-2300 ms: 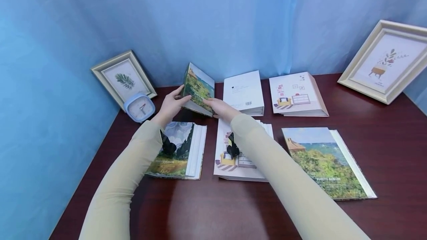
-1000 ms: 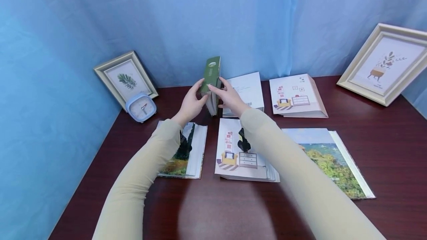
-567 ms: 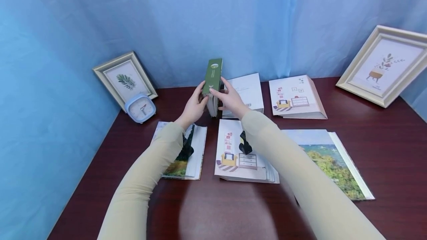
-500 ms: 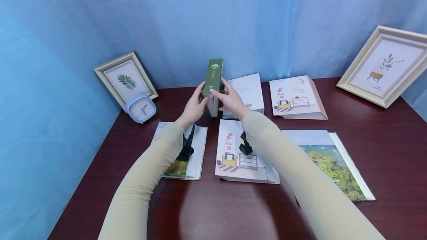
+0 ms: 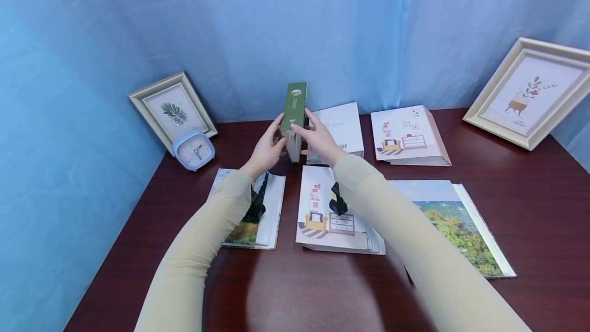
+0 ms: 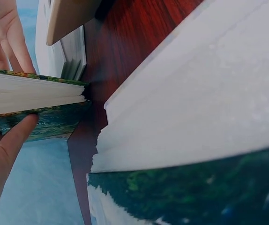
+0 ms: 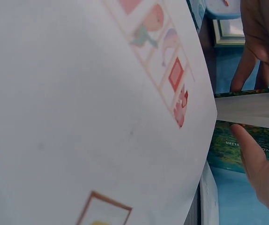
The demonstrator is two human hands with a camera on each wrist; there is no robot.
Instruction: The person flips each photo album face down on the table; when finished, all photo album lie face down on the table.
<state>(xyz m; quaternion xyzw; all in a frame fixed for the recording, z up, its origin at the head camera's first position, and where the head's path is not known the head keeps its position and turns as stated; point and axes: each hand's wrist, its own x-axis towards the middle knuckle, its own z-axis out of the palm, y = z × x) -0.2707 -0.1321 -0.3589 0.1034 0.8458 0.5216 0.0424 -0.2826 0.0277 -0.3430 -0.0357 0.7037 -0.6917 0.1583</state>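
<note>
Both hands grasp a small green-spined photo album (image 5: 294, 111) that stands upright on its lower edge at the back of the dark red table (image 5: 530, 204), just left of a white album (image 5: 338, 127); the left hand (image 5: 267, 147) presses its fingers against the left cover and the right hand (image 5: 319, 140) holds the right cover, thumb at the spine. Near the wrists lie a landscape album (image 5: 258, 214) and a furniture-print album (image 5: 322, 214); a blue clock (image 5: 192, 148) sits before a leaf picture frame (image 5: 170, 109) at the left.
</note>
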